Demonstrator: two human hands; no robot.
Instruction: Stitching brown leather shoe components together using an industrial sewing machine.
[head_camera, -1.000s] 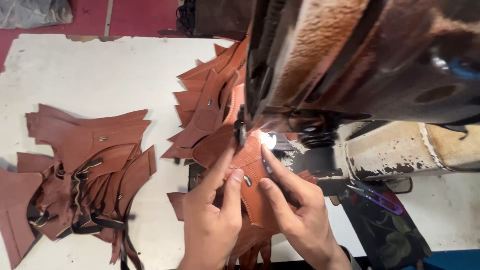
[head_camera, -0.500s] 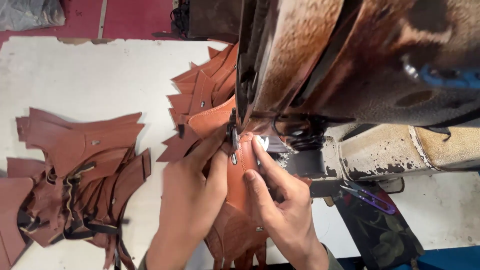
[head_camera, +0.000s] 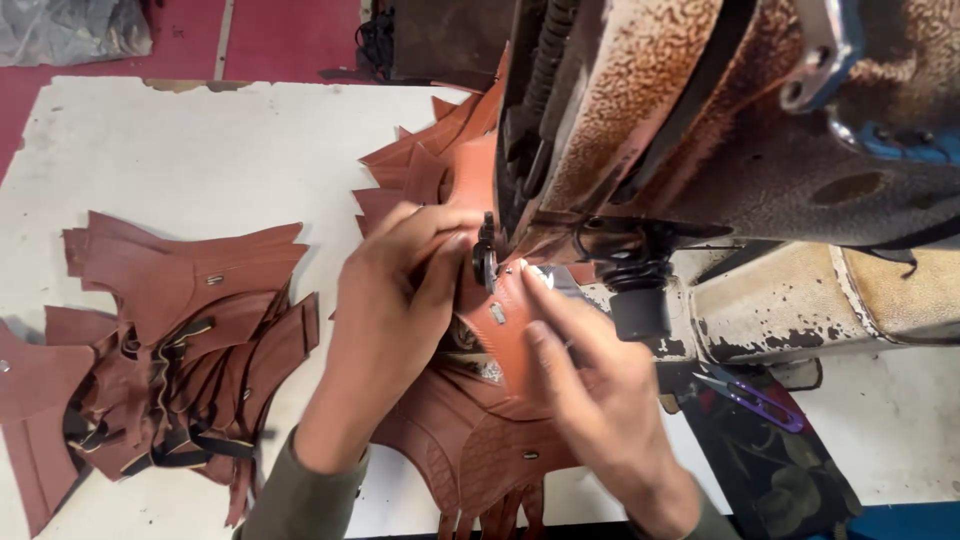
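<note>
My left hand (head_camera: 385, 330) lies flat on a brown leather piece (head_camera: 505, 335) and presses it down beside the presser foot (head_camera: 487, 262) of a worn sewing machine (head_camera: 720, 140). From the right, my right hand (head_camera: 590, 390) pinches the same piece, fingertips close to the needle. Beneath my hands lies more stitched brown leather (head_camera: 470, 450), its ends hanging over the table's front edge. Behind the foot, a fan of sewn leather pieces (head_camera: 430, 160) spreads toward the back.
A heap of brown leather parts with dark straps (head_camera: 160, 340) lies at the left of the white table (head_camera: 200, 140). Purple thread snips (head_camera: 755, 400) rest at the right by the machine's base. Red floor (head_camera: 280, 40) shows beyond the table.
Both hands have pushed the leather piece forward toward the needle. My left hand has shifted up and now covers more of the piece.
</note>
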